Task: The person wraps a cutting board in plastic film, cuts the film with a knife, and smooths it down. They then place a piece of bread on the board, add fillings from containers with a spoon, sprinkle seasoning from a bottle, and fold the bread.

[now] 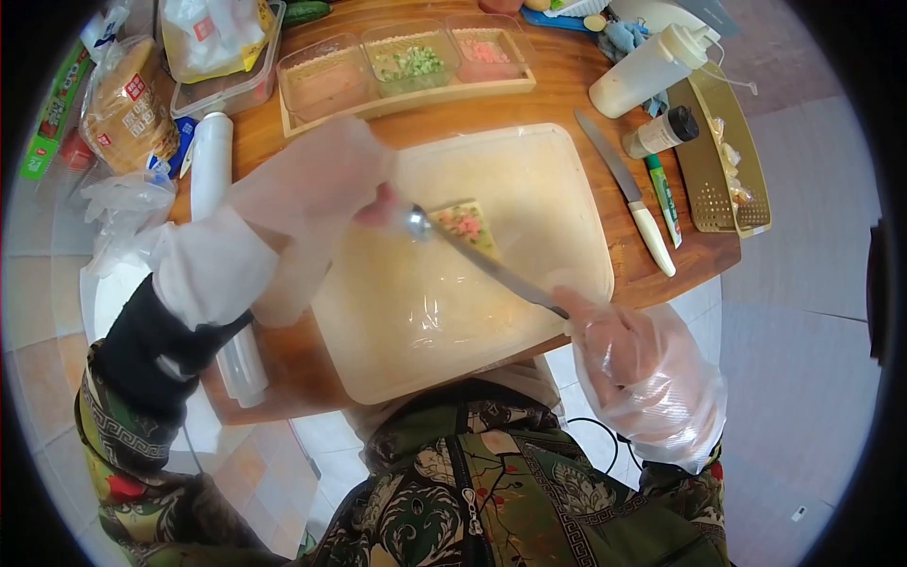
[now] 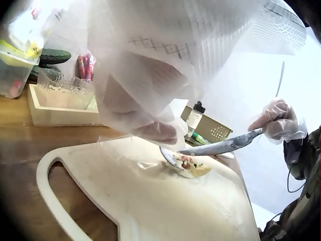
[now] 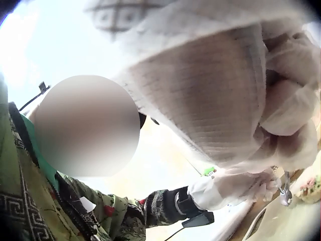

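Note:
A square piece of bread (image 1: 465, 225) topped with pink and green bits lies on the cream cutting board (image 1: 557, 189). My gloved left hand (image 1: 316, 194), blurred in the head view, grips a spoon (image 1: 418, 222) at the bread's left side; in the left wrist view the spoon's bowl (image 2: 171, 158) is beside the topping. From the right, my gloved right hand (image 1: 647, 373) holds a long metal blade (image 1: 501, 272) by its handle, and the blade's far end reaches the bread near the spoon. The right wrist view shows my right hand (image 3: 288, 105) with curled fingers, its handle hidden.
Behind the board stands a wooden tray (image 1: 406, 106) with clear compartments of chopped food. A white-handled knife (image 1: 647, 227), a squeeze bottle (image 1: 642, 76), a shaker (image 1: 661, 132) and a basket (image 1: 704, 194) are at the right. A film roll (image 1: 213, 161) and bagged bread (image 1: 128, 113) are at the left.

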The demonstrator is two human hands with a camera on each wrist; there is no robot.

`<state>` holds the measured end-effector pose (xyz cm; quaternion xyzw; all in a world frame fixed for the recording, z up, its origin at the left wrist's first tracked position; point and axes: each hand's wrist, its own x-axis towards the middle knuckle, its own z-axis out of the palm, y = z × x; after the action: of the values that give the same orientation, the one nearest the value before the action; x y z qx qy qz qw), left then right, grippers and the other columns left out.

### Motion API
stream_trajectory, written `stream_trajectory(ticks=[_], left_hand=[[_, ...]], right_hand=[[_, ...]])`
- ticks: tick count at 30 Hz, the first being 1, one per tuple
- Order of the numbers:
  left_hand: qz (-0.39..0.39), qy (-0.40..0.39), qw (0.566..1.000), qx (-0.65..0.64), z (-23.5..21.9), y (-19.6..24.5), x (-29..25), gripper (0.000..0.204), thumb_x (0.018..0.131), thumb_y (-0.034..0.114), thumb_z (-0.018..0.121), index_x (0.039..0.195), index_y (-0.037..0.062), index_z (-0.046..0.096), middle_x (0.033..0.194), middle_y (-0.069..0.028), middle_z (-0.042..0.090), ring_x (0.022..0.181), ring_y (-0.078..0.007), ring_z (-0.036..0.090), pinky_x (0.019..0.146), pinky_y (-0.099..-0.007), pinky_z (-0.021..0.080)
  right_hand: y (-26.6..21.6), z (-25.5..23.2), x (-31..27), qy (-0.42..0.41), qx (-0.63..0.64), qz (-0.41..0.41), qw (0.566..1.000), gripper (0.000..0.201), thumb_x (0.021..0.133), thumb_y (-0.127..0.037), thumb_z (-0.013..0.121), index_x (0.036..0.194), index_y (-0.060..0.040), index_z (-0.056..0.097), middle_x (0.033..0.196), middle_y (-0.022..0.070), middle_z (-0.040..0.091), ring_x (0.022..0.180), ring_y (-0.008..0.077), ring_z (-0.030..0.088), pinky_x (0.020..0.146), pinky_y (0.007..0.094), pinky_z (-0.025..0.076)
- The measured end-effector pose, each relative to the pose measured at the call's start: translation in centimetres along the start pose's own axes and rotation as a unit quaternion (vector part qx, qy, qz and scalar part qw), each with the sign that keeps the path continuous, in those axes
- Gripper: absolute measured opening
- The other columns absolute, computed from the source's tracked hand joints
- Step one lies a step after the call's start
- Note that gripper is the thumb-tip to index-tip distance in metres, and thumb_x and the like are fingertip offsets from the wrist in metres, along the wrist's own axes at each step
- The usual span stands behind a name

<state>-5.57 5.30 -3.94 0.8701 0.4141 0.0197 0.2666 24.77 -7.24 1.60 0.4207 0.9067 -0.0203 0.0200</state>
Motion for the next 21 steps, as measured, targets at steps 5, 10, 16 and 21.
stream_trajectory(ticks=[5,10,16,21], left_hand=[[-0.025,-0.01,0.998,-0.05,-1.3,0.9,0.4,0.011,0.081,-0.015,0.062,0.089,-0.0073,0.065,0.087,-0.0148,0.069,0.08,-0.02,0.074,0.074,-0.0257,0.061],[-0.032,-0.017,0.997,-0.066,-1.9,0.9,-0.6,0.011,0.089,-0.011,0.051,0.091,-0.0078,0.062,0.087,-0.0134,0.065,0.08,-0.0177,0.073,0.075,-0.025,0.061],[-0.128,0.016,0.964,-0.232,-1.9,0.9,-0.8,0.01,0.089,-0.008,0.052,0.094,-0.007,0.061,0.092,-0.013,0.064,0.077,-0.0168,0.071,0.076,-0.0245,0.06],[-0.043,-0.008,0.994,-0.102,-2.0,0.5,0.5,0.012,0.093,0.001,0.052,0.092,-0.008,0.06,0.088,-0.012,0.065,0.076,-0.0173,0.07,0.071,-0.0269,0.059]], right_hand=[[0.6,0.0,0.0,0.051,0.062,0.028,0.996,0.038,0.083,-0.004,0.067,0.12,0.0037,0.062,0.064,0.0072,0.058,0.047,0.0225,0.053,0.044,0.0332,0.042],[1.1,0.3,-0.4,0.029,0.079,0.034,0.996,0.038,0.084,-0.003,0.067,0.12,0.0052,0.062,0.065,0.0106,0.058,0.048,0.0238,0.054,0.044,0.0357,0.043],[1.3,0.5,-0.4,0.04,0.104,0.042,0.993,0.035,0.081,0.0,0.068,0.115,0.0048,0.063,0.065,0.0121,0.058,0.048,0.0261,0.054,0.045,0.0386,0.044],[1.3,-0.5,-0.4,0.005,0.124,0.074,0.989,0.026,0.087,0.005,0.063,0.112,-0.0011,0.059,0.104,0.0164,0.074,0.063,0.0343,0.067,0.053,0.0401,0.053]])
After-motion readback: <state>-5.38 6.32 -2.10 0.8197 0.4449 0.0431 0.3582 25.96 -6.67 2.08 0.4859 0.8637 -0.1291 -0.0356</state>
